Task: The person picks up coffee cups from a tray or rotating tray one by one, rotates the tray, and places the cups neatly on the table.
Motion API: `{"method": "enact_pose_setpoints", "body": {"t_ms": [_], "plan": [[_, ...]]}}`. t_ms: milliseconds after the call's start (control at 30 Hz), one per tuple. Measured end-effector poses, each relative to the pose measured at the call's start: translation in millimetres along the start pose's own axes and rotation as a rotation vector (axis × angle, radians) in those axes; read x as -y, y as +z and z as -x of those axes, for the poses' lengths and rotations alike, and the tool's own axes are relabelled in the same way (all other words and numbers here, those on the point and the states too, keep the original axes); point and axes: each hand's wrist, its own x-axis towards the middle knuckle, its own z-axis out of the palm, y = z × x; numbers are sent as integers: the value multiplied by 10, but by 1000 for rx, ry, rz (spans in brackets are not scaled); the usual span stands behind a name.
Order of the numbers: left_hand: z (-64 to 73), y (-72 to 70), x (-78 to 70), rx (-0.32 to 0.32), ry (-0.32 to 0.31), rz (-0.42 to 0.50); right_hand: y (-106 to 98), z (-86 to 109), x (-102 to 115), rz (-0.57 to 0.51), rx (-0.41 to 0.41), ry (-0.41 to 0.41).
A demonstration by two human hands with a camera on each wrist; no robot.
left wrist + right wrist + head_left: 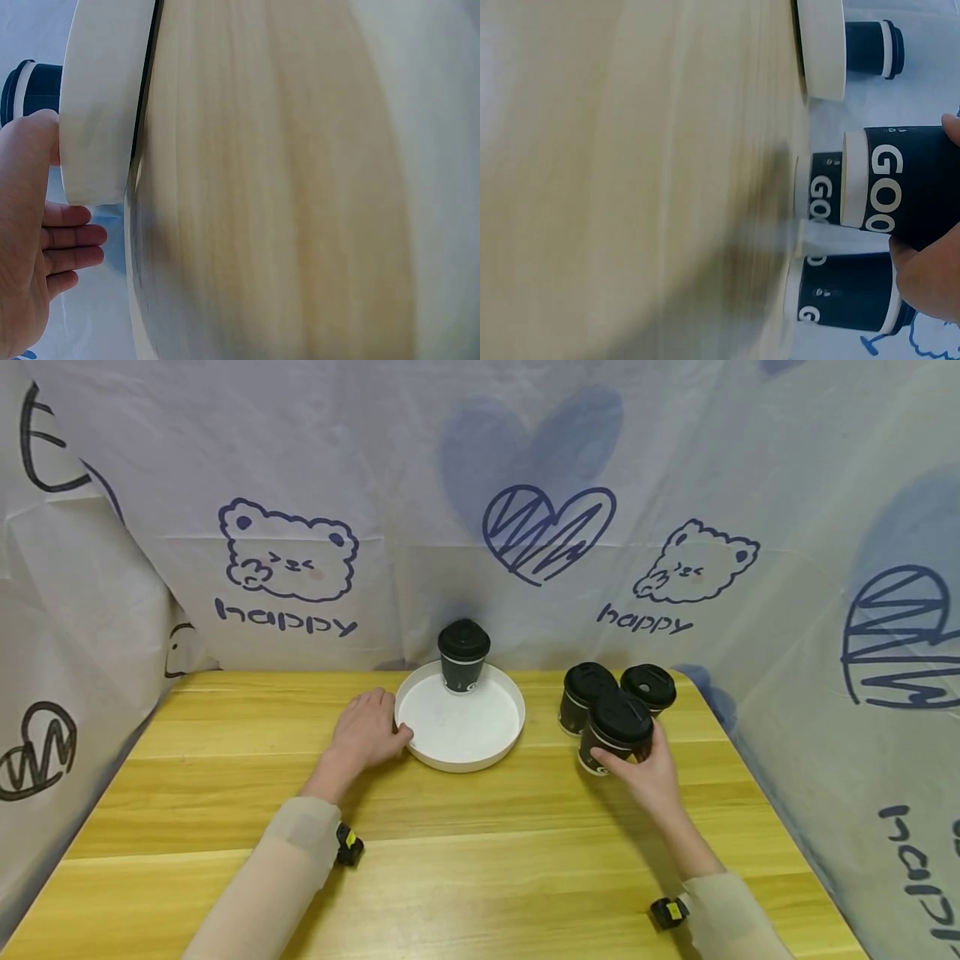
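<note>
A round white tray [457, 727] lies at the back of the wooden table, with a lidded black paper coffee cup [463, 652] upright near its far rim. At the tray's left side is my left hand [367, 731], its thumb over the rim and its fingers along the outer wall. My right hand [648, 768] grips another lidded coffee cup [611, 747] between thumb and fingers. In the right wrist view that held cup [915, 184] is raised above the table, its base higher than its neighbours'. Behind it stand a left cup [577, 697] and a right cup [648, 685], both lidded.
A white cloth [420, 468] with blue hearts and bears hangs behind the table [450, 860] and at both sides. The table's right edge runs close by the standing cups. Each wrist wears a small black device [348, 845].
</note>
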Motion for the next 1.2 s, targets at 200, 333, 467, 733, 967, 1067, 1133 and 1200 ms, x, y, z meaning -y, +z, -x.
{"method": "enact_pose_setpoints", "body": {"t_ms": [200, 333, 467, 733, 967, 1067, 1133, 1200], "plan": [[6, 4, -1, 11, -5, 12, -102, 40, -63, 21, -12, 43], [-1, 19, -1, 22, -8, 18, -157, 50, -99, 28, -40, 63], [-7, 15, -5, 18, -7, 25, -212, 40, -125, 58, -64, 79], [1, -1, -1, 1, -6, 25, -327, -4, -197, 133, -103, 105], [4, -2, -4, 1, -9, 18, -467, -17, -252, 198, -131, 131], [6, -8, -8, 7, -13, 20, -515, -23, -273, 222, -141, 154], [3, -8, -5, 11, -14, 21, -539, -26, -290, 230, -149, 166], [0, -6, -1, 13, -14, 22, -557, -32, -314, 237, -162, 174]]}}
